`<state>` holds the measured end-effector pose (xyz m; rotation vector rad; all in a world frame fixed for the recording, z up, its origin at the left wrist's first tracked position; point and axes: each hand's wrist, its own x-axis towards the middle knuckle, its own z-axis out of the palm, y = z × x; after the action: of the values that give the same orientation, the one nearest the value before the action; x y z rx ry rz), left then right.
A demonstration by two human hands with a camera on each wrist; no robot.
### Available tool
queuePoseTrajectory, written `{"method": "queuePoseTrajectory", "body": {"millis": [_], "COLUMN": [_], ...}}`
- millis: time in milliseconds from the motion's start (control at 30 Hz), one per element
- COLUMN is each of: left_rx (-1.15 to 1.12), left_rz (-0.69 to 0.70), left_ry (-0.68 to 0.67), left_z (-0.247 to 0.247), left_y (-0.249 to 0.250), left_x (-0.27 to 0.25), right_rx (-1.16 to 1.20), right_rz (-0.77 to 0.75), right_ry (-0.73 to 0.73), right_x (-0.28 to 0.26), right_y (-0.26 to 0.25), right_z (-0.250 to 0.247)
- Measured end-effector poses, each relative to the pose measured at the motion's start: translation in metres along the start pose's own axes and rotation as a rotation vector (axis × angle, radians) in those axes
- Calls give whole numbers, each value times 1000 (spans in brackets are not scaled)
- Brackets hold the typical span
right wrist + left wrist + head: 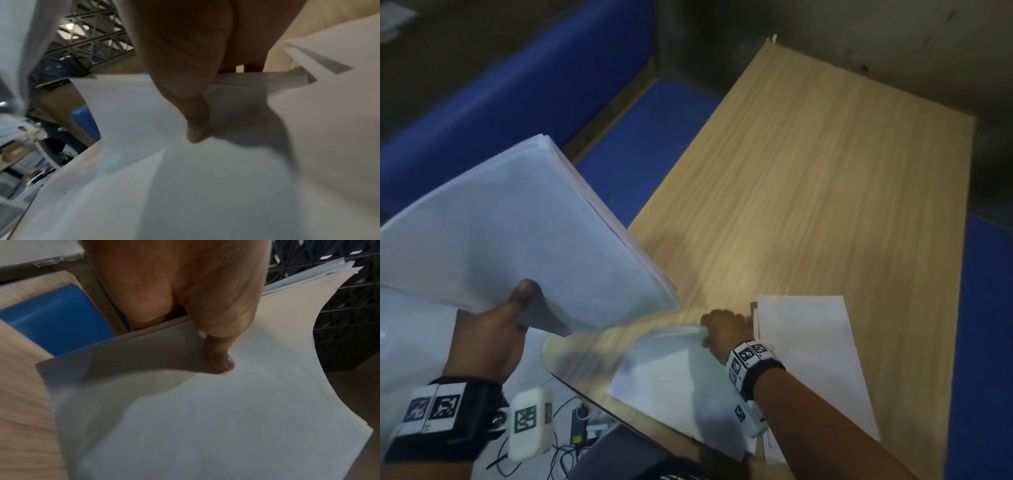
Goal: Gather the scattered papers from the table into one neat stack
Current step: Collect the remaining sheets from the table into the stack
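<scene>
My left hand (pixel 512 310) holds a thick stack of white papers (pixel 517 236) in the air left of the wooden table (pixel 808 178), thumb on top and fingers hidden beneath. The left wrist view shows the thumb (pixel 220 360) pressed on the stack of papers (pixel 205 418). My right hand (pixel 724 327) pinches the far edge of a white sheet (pixel 674 377) lying at the table's near edge; this sheet looks blurred. In the right wrist view the thumb (pixel 195 129) lies on that sheet (pixel 185 186). Another loose sheet (pixel 815 356) lies just right of that hand.
Blue upholstered seating (pixel 500 102) runs along the table's left side, and a blue surface (pixel 986 325) borders its right. Cables and a small device (pixel 582 425) lie below the table's near left corner. The far half of the table is bare wood.
</scene>
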<state>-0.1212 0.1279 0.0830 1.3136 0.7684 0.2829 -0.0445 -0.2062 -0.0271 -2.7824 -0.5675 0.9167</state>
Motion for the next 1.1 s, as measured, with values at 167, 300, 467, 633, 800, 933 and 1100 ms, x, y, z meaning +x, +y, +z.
{"method": "queuePoseTrajectory", "body": {"millis": [167, 300, 467, 633, 800, 933, 1100], "left_rx": [-10, 108, 22, 39, 128, 179, 221], "left_rz": [50, 152, 81, 34, 40, -6, -96], "left_ry": [38, 64, 37, -33, -127, -228, -312], "left_z": [16, 22, 40, 84, 126, 171, 206], "left_y": [8, 9, -1, -12, -44, -58, -75], "left_x": [0, 22, 34, 16, 9, -14, -29], "right_rx": [152, 354, 792, 935, 741, 466, 558], "right_rz": [-421, -510, -146, 488, 750, 947, 1121], "right_ry": [125, 260, 606, 716, 540, 335, 220], "right_x": [-39, -82, -136, -153, -155, -146, -141], "right_y": [-3, -9, 21, 102, 148, 167, 169], "right_z": [-19, -58, -106, -74, -14, 26, 34]}}
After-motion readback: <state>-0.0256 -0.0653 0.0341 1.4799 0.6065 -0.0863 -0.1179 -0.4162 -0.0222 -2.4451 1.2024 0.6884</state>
